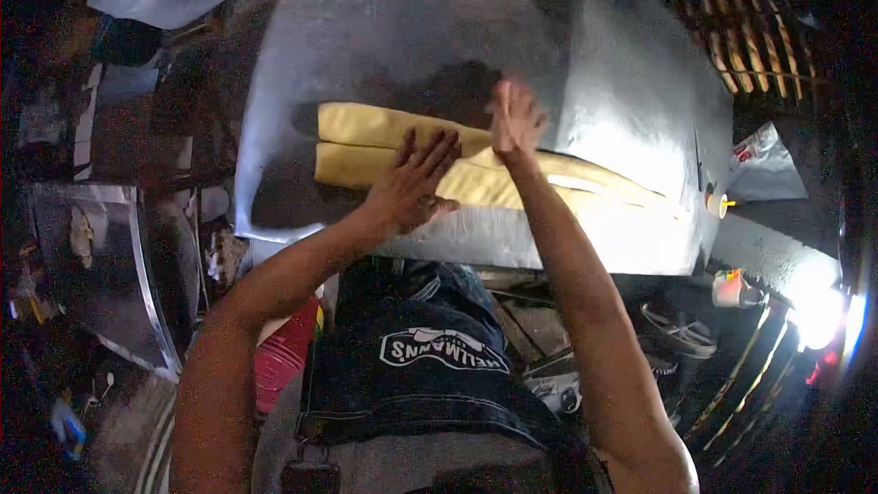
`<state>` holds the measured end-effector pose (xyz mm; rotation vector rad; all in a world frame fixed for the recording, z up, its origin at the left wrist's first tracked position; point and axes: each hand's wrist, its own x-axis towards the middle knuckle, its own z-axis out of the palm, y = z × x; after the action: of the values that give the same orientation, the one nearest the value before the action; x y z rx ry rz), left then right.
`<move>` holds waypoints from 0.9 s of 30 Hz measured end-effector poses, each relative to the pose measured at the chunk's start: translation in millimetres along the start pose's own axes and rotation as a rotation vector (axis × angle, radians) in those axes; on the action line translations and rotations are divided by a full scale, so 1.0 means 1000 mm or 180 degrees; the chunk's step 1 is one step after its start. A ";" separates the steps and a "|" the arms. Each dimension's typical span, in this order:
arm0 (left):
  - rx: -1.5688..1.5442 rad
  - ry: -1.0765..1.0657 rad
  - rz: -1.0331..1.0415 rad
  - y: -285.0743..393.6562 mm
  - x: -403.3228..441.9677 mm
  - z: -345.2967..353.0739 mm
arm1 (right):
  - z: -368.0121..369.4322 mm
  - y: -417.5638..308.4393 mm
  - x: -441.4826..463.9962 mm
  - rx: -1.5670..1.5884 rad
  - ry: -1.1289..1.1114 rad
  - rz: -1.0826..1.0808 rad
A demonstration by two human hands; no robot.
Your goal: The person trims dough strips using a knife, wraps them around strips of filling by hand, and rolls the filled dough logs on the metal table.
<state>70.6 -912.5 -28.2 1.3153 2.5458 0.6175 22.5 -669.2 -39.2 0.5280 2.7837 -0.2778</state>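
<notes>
A long, folded strip of yellow dough point(352, 165) lies across the metal work table point(412, 27). A lengthwise seam divides it on the left, and it narrows into strong glare at the right. My left hand point(413, 181) rests palm down on the dough left of its middle, fingers stretched and spread. Further right, my right hand point(519, 121) is at the dough's far edge with its fingers extended, slightly smeared by motion. Neither hand grips anything. Whether the right palm presses on the dough or hovers over it is unclear.
Long baked-looking pieces point(750, 41) lie on a rack at the upper right. Beside the table's right edge are a plastic bag point(768, 165) and a small cup point(716, 204). A bright lamp point(817, 313) glares below them. A metal-framed panel point(137, 265) stands on the left.
</notes>
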 end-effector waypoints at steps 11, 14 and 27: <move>0.0486 -0.0138 0.0136 0.059 0.040 0.020 | -0.027 0.084 -0.011 0.0924 0.0249 0.0585; 0.0471 -0.0646 -0.0341 0.086 0.055 0.017 | 0.001 0.144 -0.012 -0.0476 0.1496 -0.0510; 0.0175 -0.0286 0.0260 0.147 0.114 0.046 | 0.021 0.210 0.008 -0.0636 0.1862 -0.0360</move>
<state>128.7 -731.7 -1.7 1.4380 2.4644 0.4947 101.6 -480.0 -89.7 0.4584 3.3592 0.1635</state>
